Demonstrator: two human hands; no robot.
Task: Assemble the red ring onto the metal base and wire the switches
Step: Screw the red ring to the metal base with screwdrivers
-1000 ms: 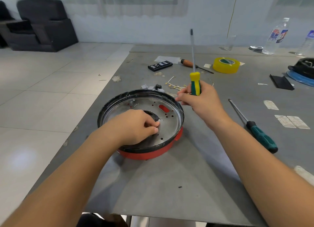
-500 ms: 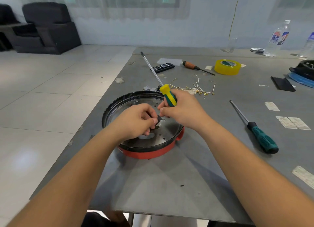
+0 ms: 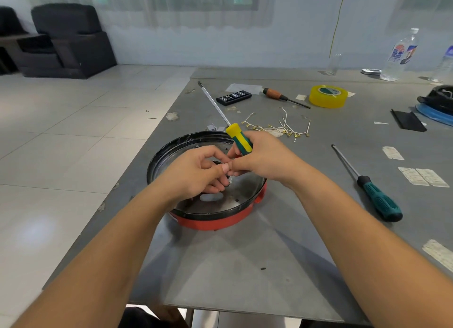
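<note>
Since the earlier frames the right hand has come in from the far rim to meet the left hand over the middle of the pan, and the yellow-handled screwdriver it carries has tipped from upright to a slant, its shaft pointing away and to the left.

Nearest, both hands sit fingertip to fingertip above the metal base. The left hand is curled, thumb and fingers pinched on something small that I cannot make out. The right hand is closed around the screwdriver handle, its free fingertips pressed to the same spot.

The red ring already sits under and around the base on the table, beneath the black rim, so that part looks done.

The wiring seems barely begun: what the fingers work on is hidden, and no wire shows inside the pan.

Beyond the pan, a tangle of white wires with brass terminals lies loose on the table, unattached. A green-handled screwdriver rests well to the right, untouched. Farther off lies a yellow tape roll.
</note>
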